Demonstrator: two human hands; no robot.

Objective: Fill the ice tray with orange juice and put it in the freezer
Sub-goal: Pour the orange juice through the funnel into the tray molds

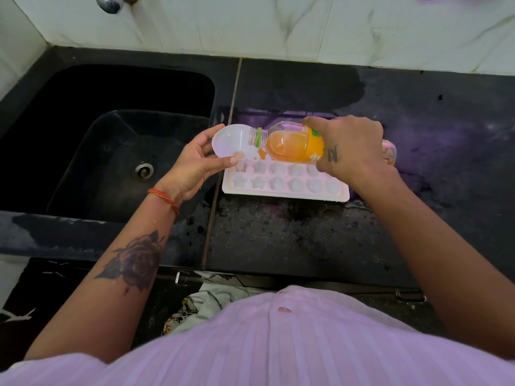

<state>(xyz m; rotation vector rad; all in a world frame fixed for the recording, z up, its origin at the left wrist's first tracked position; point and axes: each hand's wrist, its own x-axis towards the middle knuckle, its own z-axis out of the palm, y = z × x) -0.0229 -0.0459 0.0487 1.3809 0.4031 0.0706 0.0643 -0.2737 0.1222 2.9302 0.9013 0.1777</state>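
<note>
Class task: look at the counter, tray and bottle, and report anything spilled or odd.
Droplets speckle the counter in front of the ice tray, and a wet patch darkens it behind. The tray's moulds look unfilled.

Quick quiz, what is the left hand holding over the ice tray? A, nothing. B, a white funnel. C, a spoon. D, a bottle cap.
B: the left hand grips a white funnel at the tray corner, with the bottle mouth tipped into it.

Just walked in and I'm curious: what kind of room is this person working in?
Most likely a home kitchen: a dark sink set into a black stone counter, a tiled wall and a tap.
</note>
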